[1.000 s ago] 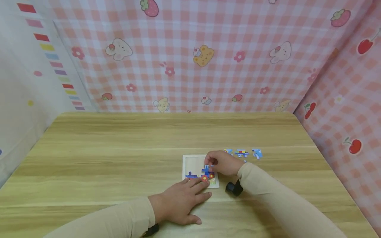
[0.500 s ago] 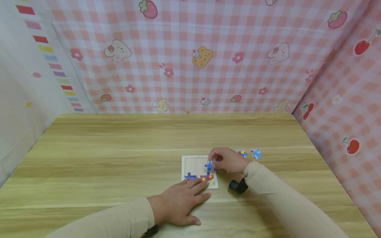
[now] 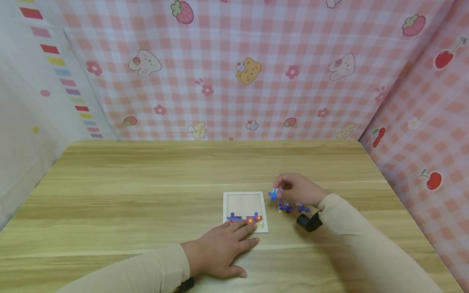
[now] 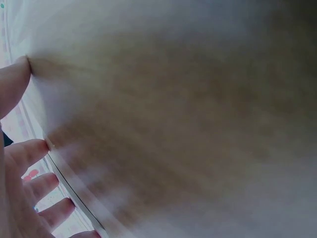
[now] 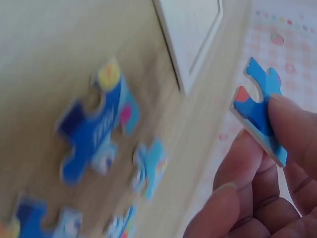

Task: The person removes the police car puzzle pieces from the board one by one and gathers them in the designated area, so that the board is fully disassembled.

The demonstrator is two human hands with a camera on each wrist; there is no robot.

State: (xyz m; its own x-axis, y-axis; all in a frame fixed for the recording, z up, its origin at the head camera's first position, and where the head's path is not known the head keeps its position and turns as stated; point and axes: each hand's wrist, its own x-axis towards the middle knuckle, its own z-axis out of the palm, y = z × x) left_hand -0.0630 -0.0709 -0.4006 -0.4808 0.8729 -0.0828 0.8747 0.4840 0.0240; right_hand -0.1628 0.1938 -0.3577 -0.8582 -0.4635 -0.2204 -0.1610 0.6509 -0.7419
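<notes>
Head view: we are seeing the bench point(image 3: 146, 195) carrying everything. The left hand point(image 3: 222, 250) is lying palm-down, its spread fingers resting over the near edge of the puzzle tray point(image 3: 243, 203), probably steadying it. The right hand point(image 3: 301, 189) is working just right of the tray, thumb and fingers pinching a blue piece point(image 5: 258, 113) by 1 end; we are judging that this grip is leaving its cut outline visible. Fitted pieces point(image 3: 234, 218) are lining the tray's near side. At least 4 loose pieces point(image 5: 101, 124) are lying beside it, seemingly for easy reach.
</notes>
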